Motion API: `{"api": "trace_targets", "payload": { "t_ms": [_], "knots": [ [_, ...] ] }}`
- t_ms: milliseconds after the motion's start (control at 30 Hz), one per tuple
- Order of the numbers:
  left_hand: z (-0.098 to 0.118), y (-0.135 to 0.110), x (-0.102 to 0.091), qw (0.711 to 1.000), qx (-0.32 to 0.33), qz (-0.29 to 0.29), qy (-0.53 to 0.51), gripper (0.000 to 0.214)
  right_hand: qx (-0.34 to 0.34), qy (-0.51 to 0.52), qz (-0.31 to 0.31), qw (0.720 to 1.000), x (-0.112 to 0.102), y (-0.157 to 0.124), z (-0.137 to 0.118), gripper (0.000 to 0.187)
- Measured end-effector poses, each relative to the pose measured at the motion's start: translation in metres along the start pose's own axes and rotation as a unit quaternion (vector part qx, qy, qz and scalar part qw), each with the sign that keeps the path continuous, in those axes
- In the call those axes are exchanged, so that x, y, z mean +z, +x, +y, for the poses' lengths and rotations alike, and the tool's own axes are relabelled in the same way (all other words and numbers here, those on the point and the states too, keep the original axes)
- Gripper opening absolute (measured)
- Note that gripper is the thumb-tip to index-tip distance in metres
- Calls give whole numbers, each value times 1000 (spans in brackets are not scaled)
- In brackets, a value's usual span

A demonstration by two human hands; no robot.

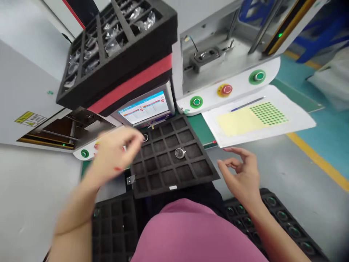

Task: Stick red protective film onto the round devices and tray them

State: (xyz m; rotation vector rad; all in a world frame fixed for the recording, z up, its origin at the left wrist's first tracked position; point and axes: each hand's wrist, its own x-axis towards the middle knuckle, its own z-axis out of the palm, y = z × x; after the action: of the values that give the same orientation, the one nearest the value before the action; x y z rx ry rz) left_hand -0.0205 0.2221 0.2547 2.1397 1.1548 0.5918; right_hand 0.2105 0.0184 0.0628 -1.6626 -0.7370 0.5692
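Note:
My left hand (118, 153), smeared by motion, is above the upper left of a black foam tray (173, 174). Its fingers are curled together as in a pinch; what they hold, if anything, I cannot make out. At its fingertips shows a small silver ring-shaped part (146, 138), and whether it is gripped or lying in the tray is unclear. A round silver watch case (179, 153) rests in one compartment of that tray. My right hand (242, 174) hovers beyond the tray's right edge, fingers bent and apart, holding nothing.
A stacked foam tray (117, 69) of bagged parts stands over a small screen (145, 107). Behind are a press machine (207, 60) with buttons and a paper sheet (242, 127) with a pen (248, 103). Lower trays (116, 225) flank my lap, the right tray (282, 214) holding round parts.

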Motion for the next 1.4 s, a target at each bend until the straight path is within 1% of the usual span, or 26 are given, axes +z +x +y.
{"api": "trace_targets", "payload": {
  "t_ms": [33, 67, 100, 133, 200, 267, 333, 400, 467, 533, 600, 633, 700, 767, 833, 900, 967, 1067, 1133, 1167, 1233, 1333, 1400],
  "knots": [
    [-16, -28, 27, 999, -2, -36, 29, 14, 3, -4, -10, 1000, 0, -1, 2, 42],
    [-31, -49, 54, 997, -10, -59, 43, 11, 7, -8, -22, 1000, 2, -3, 3, 42],
    [-45, -63, 79, 996, -21, -69, 55, 10, 8, -12, -33, 999, 4, -3, 4, 42],
    [-56, -70, 102, 995, -35, -62, 70, 13, 5, -16, -45, 999, 7, -4, 3, 42],
    [-69, -71, 139, 992, -54, -71, 93, 19, -5, -24, -65, 998, 11, -4, 1, 42],
    [-69, -63, 166, 988, -72, -87, 110, 29, -15, -35, -74, 997, 15, -5, -1, 42],
    [-62, -56, 187, 983, -100, -92, 125, 33, -19, -44, -71, 996, 16, -6, -2, 41],
    [-55, -52, 201, 978, -136, -78, 136, 32, -18, -48, -64, 997, 15, -9, 1, 42],
    [-53, -50, 210, 975, -171, -55, 131, 29, -17, -51, -59, 997, 13, -12, 4, 42],
    [-56, -49, 213, 974, -196, -33, 105, 19, -17, -48, -58, 997, 12, -15, 7, 41],
    [-63, -49, 210, 975, -215, -17, 53, 10, -18, -33, -68, 997, 13, -16, 7, 39],
    [-66, -49, 207, 974, -224, -11, 17, 11, -19, -21, -78, 997, 14, -17, 5, 38],
    [-71, -51, 197, 969, -235, -6, -74, 21, -22, 5, -99, 995, 19, -18, -1, 37],
    [-70, -56, 185, 956, -237, 1, -171, 37, -37, 28, -111, 993, 27, -19, -13, 35],
    [-61, -67, 172, 940, -229, 17, -251, 51, -81, 53, -106, 990, 36, -21, -29, 32],
    [-48, -81, 161, 927, -216, 37, -304, 58, -142, 89, -97, 981, 44, -23, -46, 32],
    [-34, -94, 152, 917, -195, 59, -342, 56, -191, 132, -98, 968, 50, -26, -62, 36],
    [-18, -111, 142, 909, -124, 91, -388, 37, -224, 187, -114, 950, 52, -30, -81, 44],
    [-12, -119, 135, 911, -70, 101, -393, 20, -236, 206, -124, 942, 51, -33, -89, 49],
    [-10, -123, 132, 917, -49, 100, -384, 14, -244, 210, -127, 938, 50, -34, -92, 52],
    [-7, -129, 125, 935, -14, 88, -343, 17, -261, 214, -133, 932, 48, -36, -97, 58],
    [-7, -137, 115, 967, 40, 63, -243, 24, -275, 226, -136, 924, 45, -37, -99, 69],
    [-7, -141, 110, 977, 73, 53, -193, 27, -281, 224, -144, 922, 43, -39, -98, 75]
  ]
}}
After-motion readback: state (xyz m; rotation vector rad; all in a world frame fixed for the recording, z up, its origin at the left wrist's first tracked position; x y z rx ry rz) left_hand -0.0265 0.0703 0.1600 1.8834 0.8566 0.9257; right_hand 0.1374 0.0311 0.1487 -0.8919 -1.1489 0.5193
